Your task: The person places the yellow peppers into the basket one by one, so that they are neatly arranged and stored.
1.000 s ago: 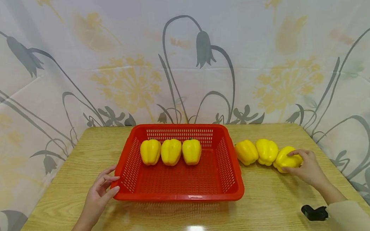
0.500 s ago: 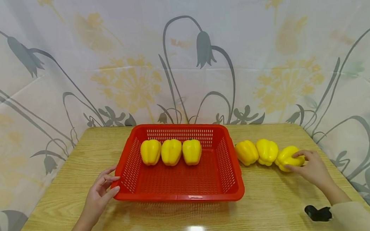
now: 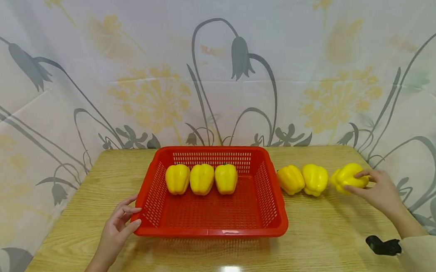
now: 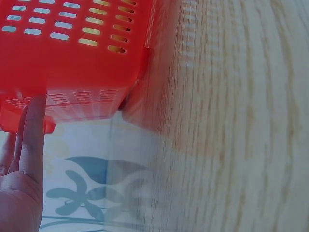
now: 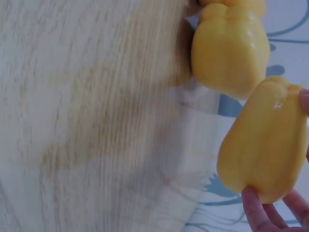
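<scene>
On a wood-grain table (image 3: pixel 314 238) sits a rectangular, perforated red plastic basket (image 3: pixel 205 231), seemingly steadied by the left hand (image 3: pixel 115 231), nearly straight fingers touching its rim. Well to the right, the right hand (image 3: pixel 381 190) pinches a raised, glossy yellow bell pepper (image 3: pixel 346 176) between thumb and fingers.

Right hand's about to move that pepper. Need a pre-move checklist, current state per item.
1. Right hand gripping its yellow pepper: ok.
2. That pepper off the table: ok, looks lifted.
3. Left hand at the red basket: ok, at its left rim.
4. Room inside: ok, bare floor in front of three peppers.
5. Low straight path to the basket: not ok, two peppers between.
6. Nearest outside pepper clear of basket wall: cannot tell.
</scene>
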Demonstrator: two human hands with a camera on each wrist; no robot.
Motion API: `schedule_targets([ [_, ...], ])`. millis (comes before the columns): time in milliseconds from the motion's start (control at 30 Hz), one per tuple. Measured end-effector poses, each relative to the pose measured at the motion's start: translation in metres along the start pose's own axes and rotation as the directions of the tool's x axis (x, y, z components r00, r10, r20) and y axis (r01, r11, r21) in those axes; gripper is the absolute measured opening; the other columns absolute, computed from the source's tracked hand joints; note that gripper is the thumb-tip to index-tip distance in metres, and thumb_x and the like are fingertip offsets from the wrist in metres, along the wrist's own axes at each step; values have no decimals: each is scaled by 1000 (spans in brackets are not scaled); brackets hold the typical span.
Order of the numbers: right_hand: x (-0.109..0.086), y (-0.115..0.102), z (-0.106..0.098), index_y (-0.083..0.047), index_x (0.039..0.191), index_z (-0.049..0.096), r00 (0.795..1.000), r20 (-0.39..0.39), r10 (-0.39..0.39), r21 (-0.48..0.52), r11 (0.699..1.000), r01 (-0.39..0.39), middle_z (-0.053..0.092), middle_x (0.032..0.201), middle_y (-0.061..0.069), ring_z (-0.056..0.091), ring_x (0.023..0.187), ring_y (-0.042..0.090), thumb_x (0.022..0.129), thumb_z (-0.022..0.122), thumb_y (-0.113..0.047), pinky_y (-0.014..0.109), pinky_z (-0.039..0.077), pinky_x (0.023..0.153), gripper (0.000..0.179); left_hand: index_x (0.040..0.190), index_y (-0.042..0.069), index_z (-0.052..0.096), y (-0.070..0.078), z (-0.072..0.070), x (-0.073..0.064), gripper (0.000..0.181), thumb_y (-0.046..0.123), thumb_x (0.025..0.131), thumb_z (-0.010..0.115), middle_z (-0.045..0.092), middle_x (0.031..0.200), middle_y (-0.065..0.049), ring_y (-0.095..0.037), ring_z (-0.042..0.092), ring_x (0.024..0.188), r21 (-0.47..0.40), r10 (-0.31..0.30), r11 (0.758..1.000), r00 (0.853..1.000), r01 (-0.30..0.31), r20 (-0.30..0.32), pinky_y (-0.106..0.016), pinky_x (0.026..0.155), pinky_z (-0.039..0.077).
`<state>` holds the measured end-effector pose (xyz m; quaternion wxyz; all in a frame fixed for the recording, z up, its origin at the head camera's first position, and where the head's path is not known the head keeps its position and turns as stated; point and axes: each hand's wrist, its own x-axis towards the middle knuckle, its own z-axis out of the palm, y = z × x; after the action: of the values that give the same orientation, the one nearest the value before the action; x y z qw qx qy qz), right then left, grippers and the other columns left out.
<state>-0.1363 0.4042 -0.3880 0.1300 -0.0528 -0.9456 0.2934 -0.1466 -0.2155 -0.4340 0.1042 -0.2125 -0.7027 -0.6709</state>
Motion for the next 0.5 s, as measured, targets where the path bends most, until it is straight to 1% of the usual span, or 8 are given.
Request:
schedule_targets([
  [67, 1, -2, -2, 11, 105, 54, 1000, -8, -16, 1, 1000, 16, 38, 107, 29, 39, 95, 42, 80, 74, -27, 31, 45, 67, 49, 100, -14, 52, 0, 0, 0, 17, -18, 83, 50, 41, 131, -5, -11, 46, 112, -1, 2, 1000, 1000, -2, 1, -15, 85, 43],
  [133, 2, -5, -3, 10, 104, 54, 999, -9, -32, 15, 999, 32, 38, 106, 26, 39, 93, 37, 80, 74, -25, 17, 43, 63, 48, 100, -14, 53, 0, 0, 0, 17, -18, 83, 50, 41, 131, -5, -11, 46, 112, -2, 5, 1000, 1000, -5, 1, -15, 86, 43],
  [200, 3, -8, -4, 10, 104, 54, 999, -9, -45, 31, 998, 45, 38, 106, 25, 38, 92, 33, 80, 74, -25, 7, 41, 60, 48, 100, -14, 53, 0, 0, 0, 17, -18, 83, 50, 41, 131, -5, -11, 46, 112, -2, 7, 1000, 1000, -7, 2, -15, 85, 43],
  [333, 4, -18, -6, 10, 105, 54, 997, -8, -73, 48, 996, 74, 38, 107, 24, 38, 92, 31, 80, 74, -25, 5, 41, 61, 48, 100, -14, 52, -1, -1, 0, 17, -18, 83, 50, 41, 132, -5, -11, 46, 111, 0, 6, 1000, 1000, -6, 5, -16, 85, 44],
  [433, 5, -24, -6, 11, 104, 54, 995, -12, -98, 60, 993, 99, 38, 110, 25, 38, 94, 31, 80, 75, -23, 5, 42, 62, 46, 100, -15, 52, -1, -1, 0, 17, -18, 83, 50, 41, 132, -5, -11, 46, 111, -1, 5, 1000, 1000, -5, 7, -16, 85, 44],
  [500, 6, -28, -6, 11, 103, 55, 993, -13, -117, 72, 990, 118, 38, 114, 26, 38, 97, 35, 79, 75, -20, 5, 42, 63, 44, 100, -15, 51, -1, -1, 0, 17, -18, 83, 50, 41, 132, -5, -11, 46, 112, -1, 6, 1000, 1000, -6, 7, -15, 85, 43],
])
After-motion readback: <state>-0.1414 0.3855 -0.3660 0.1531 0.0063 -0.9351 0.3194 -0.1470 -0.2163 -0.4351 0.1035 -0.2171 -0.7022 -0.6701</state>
